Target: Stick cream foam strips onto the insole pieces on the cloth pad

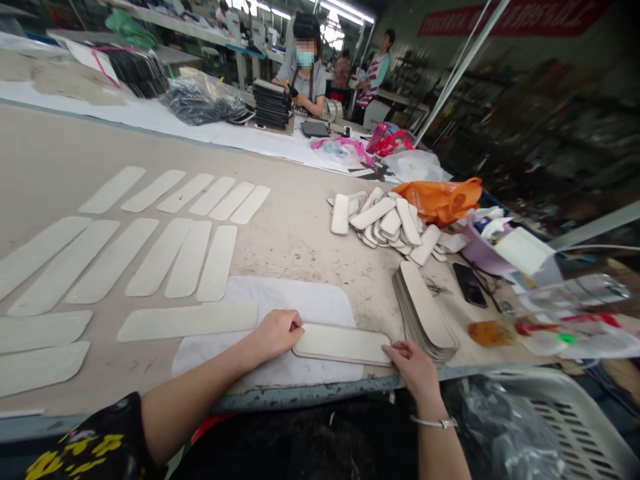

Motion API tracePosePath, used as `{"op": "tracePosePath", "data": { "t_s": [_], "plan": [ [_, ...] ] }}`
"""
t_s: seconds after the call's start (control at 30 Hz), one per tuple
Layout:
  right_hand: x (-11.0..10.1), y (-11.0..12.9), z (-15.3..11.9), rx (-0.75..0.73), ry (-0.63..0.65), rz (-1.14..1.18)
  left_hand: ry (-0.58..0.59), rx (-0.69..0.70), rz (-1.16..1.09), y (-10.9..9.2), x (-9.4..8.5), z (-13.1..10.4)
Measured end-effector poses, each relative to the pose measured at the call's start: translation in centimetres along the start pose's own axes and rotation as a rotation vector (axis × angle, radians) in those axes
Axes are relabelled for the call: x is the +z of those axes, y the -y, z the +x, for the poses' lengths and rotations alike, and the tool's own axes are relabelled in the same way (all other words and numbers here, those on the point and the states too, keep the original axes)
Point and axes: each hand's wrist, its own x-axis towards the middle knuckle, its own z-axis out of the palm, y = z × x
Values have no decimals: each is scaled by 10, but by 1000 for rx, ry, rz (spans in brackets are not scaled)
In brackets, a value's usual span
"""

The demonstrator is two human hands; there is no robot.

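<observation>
Pale panel [343, 344], above the white cloth [320, 300] near the front edge of the surface [300, 257]. At its left end, left hand [280, 331] with fingers pinched narrow on the upper corner; at its right end, right hand [413, 367] with fingers likewise closed on the rim. Just beside the right hand, stack of long panels [427, 307]; farther back, heap of small panels [372, 213]; to the left, spread-out strips [111, 262].

No legible text; only blurred, partly cropped characters on the red banner [510, 18]
</observation>
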Motion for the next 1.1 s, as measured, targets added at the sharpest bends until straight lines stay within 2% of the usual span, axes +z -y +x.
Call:
{"op": "tracePosePath", "data": {
  "t_s": [0.2, 0.27, 0.4, 0.53, 0.7, 0.93, 1.1],
  "plan": [
    [2, 2, -3, -5, -29, -10, -46, 61, -46, 12, 7, -5],
    [2, 1, -3, 2, -25, -5, -62, 158, -16, 15, 5, -9],
    [3, 0, -2, 19, -1, 13, -98, 444, 51, 13, -8, -17],
    [2, 0, 1, 50, 34, -1, 15, 629, 182, 10, -14, -20],
    [0, -1, 4, 58, 50, -22, 155, 633, 237, 13, -9, -19],
    [1, -1, 2, 9, 19, 26, 185, 563, 184, 16, -6, -20],
    [1, 4, 1, 18, -7, 31, 177, 605, 190, 19, -3, -17]
  ]
}}
